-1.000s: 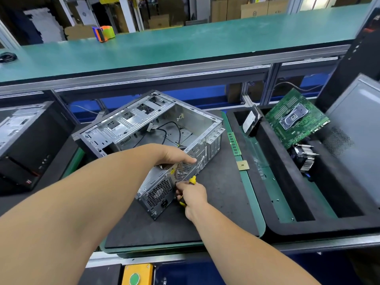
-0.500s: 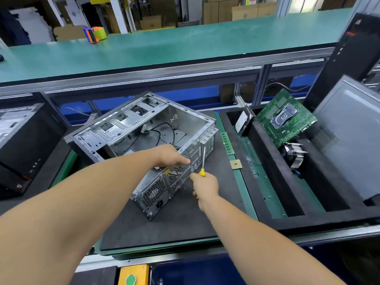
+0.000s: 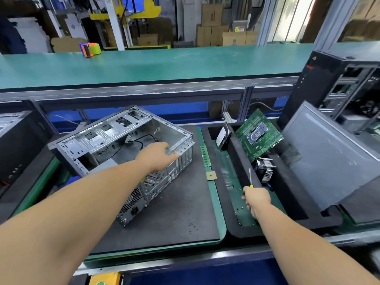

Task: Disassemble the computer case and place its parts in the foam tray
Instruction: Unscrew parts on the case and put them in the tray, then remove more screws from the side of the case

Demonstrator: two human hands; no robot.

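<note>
While my left hand [image 3: 158, 156] has slid from the fan grille up to the top rear edge of the open silver sheet-metal computer case [image 3: 123, 153], its fingers now lie fairly straight along that rim, touching it rather than curling round it. My right hand [image 3: 256, 199] has left the back of the case, where it was working a moment ago, and now hovers over the long left channel of the black foam tray [image 3: 232, 225], fingers wrapped round the yellow handle of a thin-shafted screwdriver [image 3: 250, 178] whose steel shaft points up and away from me. That case lies on its side, tilted, on the dark grey mat [image 3: 174, 219] of the worktop, open face upward, black cables visible inside and the vented power-supply panel facing me. Between case and tray, a green memory stick [image 3: 205, 156] and a small square tan chip [image 3: 211, 175] rest near the mat's right edge, as before. Within the tray, a green motherboard [image 3: 258, 138] leans in the far compartment, a black-and-white hard drive [image 3: 222, 136] stands just to its left, and a finned metal cooler [image 3: 266, 168] sits below the board. A grey side panel [image 3: 329, 157] leans against the tray's right side.
</note>
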